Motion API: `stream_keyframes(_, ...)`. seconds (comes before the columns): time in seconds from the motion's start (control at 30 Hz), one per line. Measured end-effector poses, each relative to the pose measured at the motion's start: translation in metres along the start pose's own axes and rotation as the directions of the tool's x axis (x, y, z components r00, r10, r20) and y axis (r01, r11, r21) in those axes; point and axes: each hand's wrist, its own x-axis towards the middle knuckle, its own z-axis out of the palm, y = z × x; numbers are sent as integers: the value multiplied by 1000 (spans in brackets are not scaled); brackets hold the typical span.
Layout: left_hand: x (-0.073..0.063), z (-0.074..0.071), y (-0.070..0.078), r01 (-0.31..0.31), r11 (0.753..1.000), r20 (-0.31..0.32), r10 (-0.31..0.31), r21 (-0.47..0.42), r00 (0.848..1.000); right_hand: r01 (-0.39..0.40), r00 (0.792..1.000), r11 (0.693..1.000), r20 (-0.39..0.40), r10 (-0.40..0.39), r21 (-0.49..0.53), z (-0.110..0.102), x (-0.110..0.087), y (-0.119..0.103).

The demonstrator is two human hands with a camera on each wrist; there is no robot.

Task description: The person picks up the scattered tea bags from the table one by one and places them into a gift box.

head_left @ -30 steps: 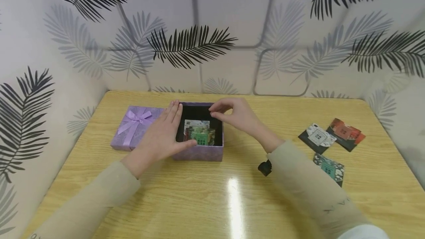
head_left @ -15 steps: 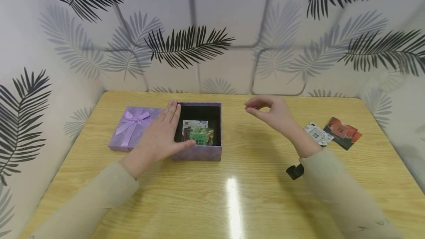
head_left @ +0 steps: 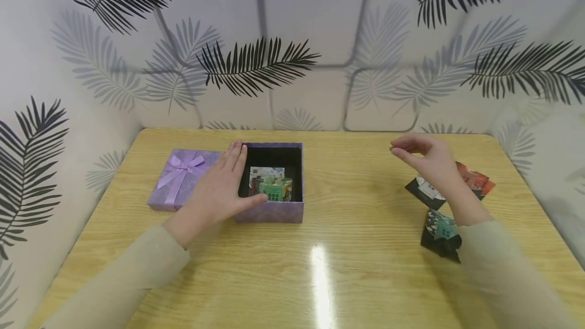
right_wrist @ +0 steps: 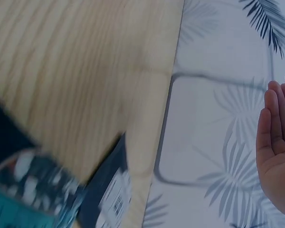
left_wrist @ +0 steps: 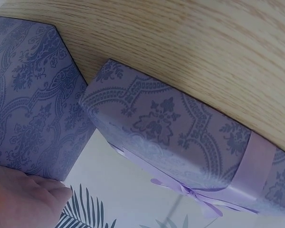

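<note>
My left hand (head_left: 212,192) rests on the left edge of a purple patterned box (head_left: 269,213), with straight fingers along its rim and the thumb over the front. Inside the box's black interior lie several small printed packets (head_left: 275,193), green, dark red and white. The purple lid (head_left: 161,201) with its ribbon bow sits left of the box, partly behind the left hand. In the left wrist view, the lid (left_wrist: 152,109) and box side (left_wrist: 33,95) nearly meet. My right hand (head_left: 431,164) hovers above the table with relaxed, curved fingers, holding nothing. Its nearest thing is a white-and-black packet (head_left: 419,191).
Red-and-black packets (head_left: 482,182) lie beyond the right forearm. A green-and-black packet (head_left: 434,227) lies closer, partly covered by the dark wrist device. The wooden table (head_left: 352,248) ends against a leaf-patterned wall (head_left: 311,100).
The right hand has moved from above the box rightward to the loose packets on the table, with nothing in it. The left hand has stayed on the box.
</note>
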Motion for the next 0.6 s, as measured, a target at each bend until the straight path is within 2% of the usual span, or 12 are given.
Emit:
stream_keyframes(0.17, -1, 0, -1, -8, 1000, -8, 8, -8, 1000, -37, 997, 999, -74, 35, -26, -19, -9, 25)
stream_keyframes(0.33, -1, 1, 0, -13, 1000, -14, 13, -8, 1000, -109, 989, 994, -108, 105, -32, -36, -18, 45)
stream_keyframes(0.43, -2, 0, 0, -12, 1000, -13, 12, -2, 1000, -166, 979, 986, -116, 166, 10, -44, -23, 54)
stream_keyframes(0.6, -1, 0, 1, -12, 1000, -16, 12, -2, 1000, -227, 963, 964, -113, 243, 135, -55, -29, 67)
